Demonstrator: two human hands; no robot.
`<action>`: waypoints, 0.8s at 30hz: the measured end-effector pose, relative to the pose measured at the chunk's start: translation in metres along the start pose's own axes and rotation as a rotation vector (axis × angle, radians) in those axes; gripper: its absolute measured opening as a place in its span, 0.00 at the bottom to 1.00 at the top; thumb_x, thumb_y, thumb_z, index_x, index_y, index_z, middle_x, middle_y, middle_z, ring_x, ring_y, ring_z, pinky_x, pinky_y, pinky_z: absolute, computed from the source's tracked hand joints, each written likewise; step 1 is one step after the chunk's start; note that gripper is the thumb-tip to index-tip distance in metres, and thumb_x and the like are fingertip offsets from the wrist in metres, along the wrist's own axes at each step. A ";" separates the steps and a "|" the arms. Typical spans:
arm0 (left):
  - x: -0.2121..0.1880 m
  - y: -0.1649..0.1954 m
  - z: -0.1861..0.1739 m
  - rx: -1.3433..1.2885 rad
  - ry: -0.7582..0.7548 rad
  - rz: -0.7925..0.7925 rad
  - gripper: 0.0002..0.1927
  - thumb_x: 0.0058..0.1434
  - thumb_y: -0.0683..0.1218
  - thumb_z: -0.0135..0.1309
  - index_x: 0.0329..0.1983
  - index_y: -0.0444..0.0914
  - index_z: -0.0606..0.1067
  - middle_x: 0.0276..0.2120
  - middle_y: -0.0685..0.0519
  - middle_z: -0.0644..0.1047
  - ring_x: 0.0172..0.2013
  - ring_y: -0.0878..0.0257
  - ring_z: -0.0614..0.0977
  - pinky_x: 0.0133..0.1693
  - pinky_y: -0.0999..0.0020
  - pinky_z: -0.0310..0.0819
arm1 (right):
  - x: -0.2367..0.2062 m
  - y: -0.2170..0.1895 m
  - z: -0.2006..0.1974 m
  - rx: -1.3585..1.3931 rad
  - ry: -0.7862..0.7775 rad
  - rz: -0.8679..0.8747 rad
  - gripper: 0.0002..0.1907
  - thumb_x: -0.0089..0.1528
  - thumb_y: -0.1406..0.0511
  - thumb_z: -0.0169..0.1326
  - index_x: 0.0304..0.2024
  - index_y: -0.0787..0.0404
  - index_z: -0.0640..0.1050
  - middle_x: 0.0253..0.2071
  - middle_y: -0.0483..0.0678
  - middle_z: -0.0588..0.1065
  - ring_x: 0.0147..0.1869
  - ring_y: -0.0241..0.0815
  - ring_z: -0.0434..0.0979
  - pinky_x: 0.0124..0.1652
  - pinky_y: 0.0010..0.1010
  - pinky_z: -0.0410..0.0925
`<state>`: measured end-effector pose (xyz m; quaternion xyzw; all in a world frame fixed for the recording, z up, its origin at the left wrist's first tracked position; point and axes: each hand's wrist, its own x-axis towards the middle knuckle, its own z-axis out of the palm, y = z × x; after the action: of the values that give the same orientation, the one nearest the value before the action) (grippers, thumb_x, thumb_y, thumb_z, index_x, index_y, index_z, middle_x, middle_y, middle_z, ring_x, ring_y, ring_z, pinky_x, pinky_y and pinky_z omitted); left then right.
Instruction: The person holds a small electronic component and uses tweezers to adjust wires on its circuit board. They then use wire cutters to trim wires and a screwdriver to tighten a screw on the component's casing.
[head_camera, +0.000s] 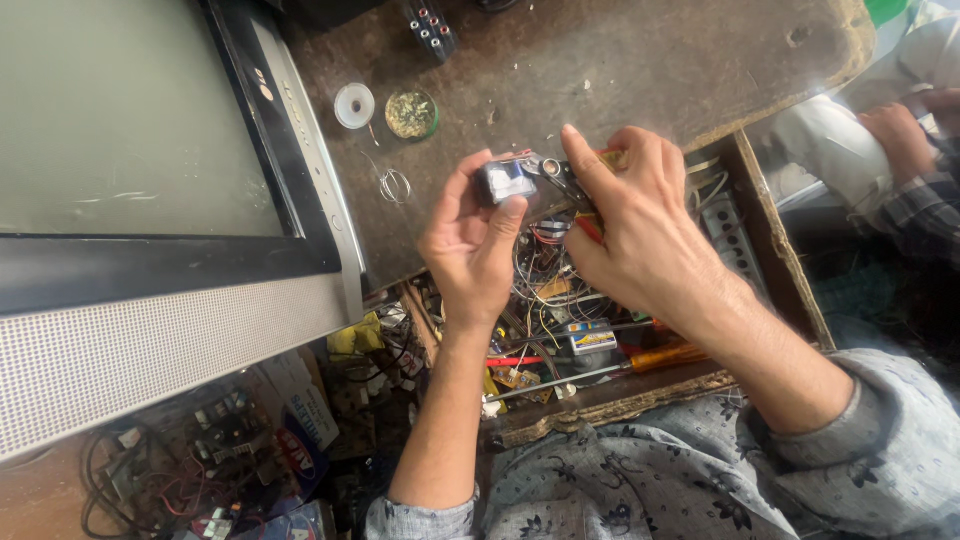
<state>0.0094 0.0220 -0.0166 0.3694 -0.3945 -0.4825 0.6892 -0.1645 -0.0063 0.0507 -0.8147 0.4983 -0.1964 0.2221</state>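
**Head view: pliers worked on a small component over the open drawer**

Our left hand (470, 250) pinches a small dark component (503, 182) between thumb and fingertips, holding it up above the cluttered drawer (775, 250). Our right hand (640, 225) is closed round red-handled pliers (562, 180), forefinger stretched along the top, and the nose meets the component's right edge. Whether the tips bite on a lead or only touch, we cannot tell.

To do this well, we judge the left pinch should stay firm and still while the pliers do the turning, with the forefinger steadying the nose so it does not slip.

That component looks boxy, dark, with a pale bluish face turned toward us and something reddish at its top edge.

Below lie tangled wires, and an orange-handled screwdriver (610, 367). On the worn bench (600, 70) sit a white spool (354, 105), a round tin (411, 113) and a coil of wire (394, 185); a television (140, 150) stands at left
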 end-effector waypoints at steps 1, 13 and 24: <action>-0.001 -0.001 0.000 0.016 0.015 -0.008 0.23 0.71 0.36 0.58 0.67 0.30 0.68 0.58 0.38 0.78 0.58 0.56 0.81 0.62 0.63 0.78 | -0.001 -0.001 0.001 -0.019 0.019 -0.015 0.42 0.54 0.65 0.57 0.71 0.67 0.65 0.59 0.71 0.60 0.65 0.71 0.57 0.63 0.59 0.56; -0.013 0.000 0.001 0.117 0.079 0.030 0.24 0.74 0.37 0.53 0.71 0.28 0.65 0.58 0.40 0.77 0.56 0.60 0.80 0.60 0.65 0.78 | -0.002 -0.007 0.005 -0.230 0.057 -0.058 0.39 0.53 0.63 0.58 0.68 0.61 0.70 0.51 0.63 0.67 0.54 0.62 0.66 0.51 0.55 0.63; 0.008 0.032 -0.004 0.180 0.041 -0.111 0.21 0.70 0.44 0.55 0.63 0.30 0.72 0.45 0.41 0.83 0.36 0.59 0.87 0.39 0.65 0.89 | 0.008 0.006 0.001 -0.204 -0.006 -0.120 0.31 0.54 0.63 0.56 0.60 0.64 0.73 0.44 0.58 0.71 0.46 0.54 0.70 0.45 0.49 0.67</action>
<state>0.0268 0.0227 0.0113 0.4609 -0.4012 -0.4749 0.6333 -0.1652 -0.0154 0.0470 -0.8620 0.4655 -0.1551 0.1273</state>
